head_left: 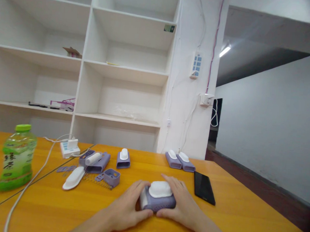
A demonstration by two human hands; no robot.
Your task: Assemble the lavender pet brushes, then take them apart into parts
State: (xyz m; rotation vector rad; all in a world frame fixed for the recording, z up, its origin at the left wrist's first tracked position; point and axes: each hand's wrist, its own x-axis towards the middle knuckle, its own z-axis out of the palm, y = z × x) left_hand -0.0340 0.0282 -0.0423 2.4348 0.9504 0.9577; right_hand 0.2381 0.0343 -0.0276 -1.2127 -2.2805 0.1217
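Observation:
A purple plastic housing (161,202) with a white rounded cap (161,189) on top rests on the table in front of me. My left hand (131,203) grips its left side, the thumb along the near edge. From the right, my right hand (180,201) holds the same housing, fingers over the far corner and thumb at the front. Left of my hands lie a small open purple box (111,177), a loose white cap (74,178), larger purple housings (99,162) with a white piece on them, and several small brass-coloured parts (98,181).
Capped purple housings (123,159) stand farther back, with two more (180,161) at the back right. A black phone (204,187) lies to the right. A green bottle (18,158), a white cable (35,177) and a power strip (69,148) occupy the left. White shelves (120,119) rise behind.

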